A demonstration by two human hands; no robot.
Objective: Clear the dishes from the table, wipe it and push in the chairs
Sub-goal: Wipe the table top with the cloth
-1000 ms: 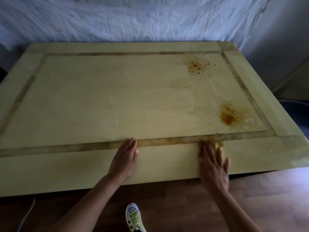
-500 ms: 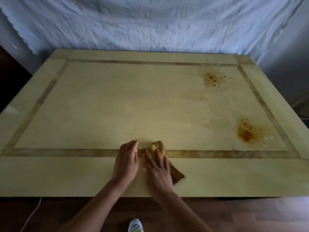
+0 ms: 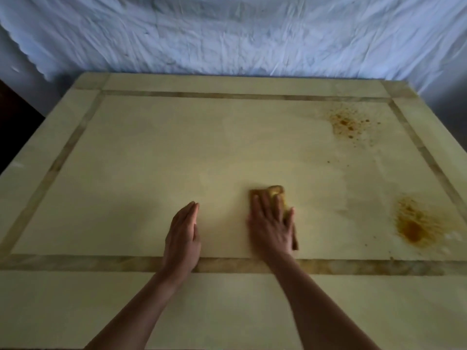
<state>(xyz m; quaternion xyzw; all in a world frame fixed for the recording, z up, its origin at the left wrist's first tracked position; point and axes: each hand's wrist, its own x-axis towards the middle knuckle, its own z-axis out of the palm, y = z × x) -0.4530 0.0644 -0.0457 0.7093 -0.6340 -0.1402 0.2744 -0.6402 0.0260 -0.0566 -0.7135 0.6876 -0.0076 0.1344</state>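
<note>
A pale yellow table (image 3: 151, 152) with a darker inlaid border fills the view, with no dishes on it. My right hand (image 3: 271, 226) lies flat on a stained yellow-brown cloth (image 3: 278, 194), pressing it to the tabletop just past the near border strip. My left hand (image 3: 183, 236) rests flat on the bare table to the left of it, fingers together, holding nothing. An orange-brown stain (image 3: 412, 228) marks the right side, and a speckled one (image 3: 347, 122) lies at the far right corner.
A crumpled white sheet (image 3: 227, 34) hangs behind the table's far edge. Something dark (image 3: 15, 122) stands off the table's left side. No chairs are in view.
My right hand slid the cloth left along the near border, then forward onto the inner panel. My left hand moved forward too. My head moved closer over the table.
</note>
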